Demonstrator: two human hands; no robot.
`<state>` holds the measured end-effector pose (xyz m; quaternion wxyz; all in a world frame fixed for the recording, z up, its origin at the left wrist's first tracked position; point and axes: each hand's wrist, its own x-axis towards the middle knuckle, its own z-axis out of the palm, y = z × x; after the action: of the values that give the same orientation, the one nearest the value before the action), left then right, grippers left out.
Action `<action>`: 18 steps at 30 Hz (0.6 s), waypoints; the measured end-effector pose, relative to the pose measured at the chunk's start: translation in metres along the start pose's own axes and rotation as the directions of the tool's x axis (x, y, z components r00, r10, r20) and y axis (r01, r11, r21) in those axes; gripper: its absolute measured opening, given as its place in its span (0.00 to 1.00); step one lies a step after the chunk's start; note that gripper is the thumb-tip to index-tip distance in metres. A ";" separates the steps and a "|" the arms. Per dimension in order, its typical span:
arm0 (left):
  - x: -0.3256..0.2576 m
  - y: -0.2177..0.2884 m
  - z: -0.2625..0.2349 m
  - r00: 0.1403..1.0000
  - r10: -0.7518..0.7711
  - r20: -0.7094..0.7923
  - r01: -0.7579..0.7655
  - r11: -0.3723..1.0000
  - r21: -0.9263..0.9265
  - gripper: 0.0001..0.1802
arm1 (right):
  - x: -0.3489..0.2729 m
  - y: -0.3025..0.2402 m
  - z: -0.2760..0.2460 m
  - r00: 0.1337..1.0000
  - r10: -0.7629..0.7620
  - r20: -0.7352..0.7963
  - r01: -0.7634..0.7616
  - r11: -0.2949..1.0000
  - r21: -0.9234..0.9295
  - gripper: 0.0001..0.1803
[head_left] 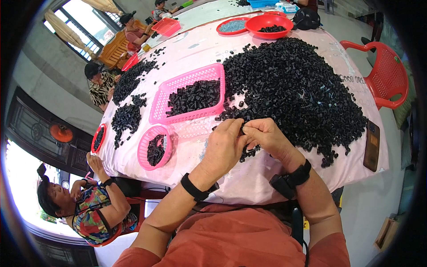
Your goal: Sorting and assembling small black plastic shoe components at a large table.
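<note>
Left hand (227, 147) and right hand (263, 135) fingertips pressed together, pinching a small black part (242, 130), beside large black pile (293, 89), pink basket (189, 93) near.

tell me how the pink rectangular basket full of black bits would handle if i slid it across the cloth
The pink rectangular basket is thin open lattice plastic, so it would probably flex a little when pushed. Its load of small black pieces likely adds some weight, and they would probably shift about. The pink tablecloth under it may bunch up.
</note>
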<state>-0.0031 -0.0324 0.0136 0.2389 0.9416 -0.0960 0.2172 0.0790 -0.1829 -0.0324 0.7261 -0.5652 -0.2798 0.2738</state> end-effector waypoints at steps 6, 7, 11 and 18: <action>-0.001 0.000 0.001 0.999 0.052 -0.006 -0.052 0.998 -0.035 0.15 | 0.000 0.003 0.001 1.000 0.002 0.004 -0.002 0.999 0.049 0.14; -0.002 -0.001 0.001 0.999 0.052 -0.009 -0.052 0.998 -0.034 0.15 | 0.001 0.003 0.001 1.000 0.004 0.001 -0.004 0.998 0.057 0.14; -0.002 -0.003 0.000 0.997 0.076 -0.032 -0.077 0.996 -0.042 0.14 | 0.000 0.000 0.001 0.999 0.047 0.006 -0.047 0.999 0.026 0.15; -0.001 -0.013 -0.010 0.997 -0.004 0.074 0.006 1.000 -0.015 0.14 | 0.002 -0.008 -0.002 0.988 0.086 -0.127 -0.076 0.994 0.075 0.15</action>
<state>-0.0039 -0.0160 0.0153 0.2428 0.9474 -0.1041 0.1807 0.0824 -0.1847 -0.0251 0.7504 -0.5670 -0.1990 0.2754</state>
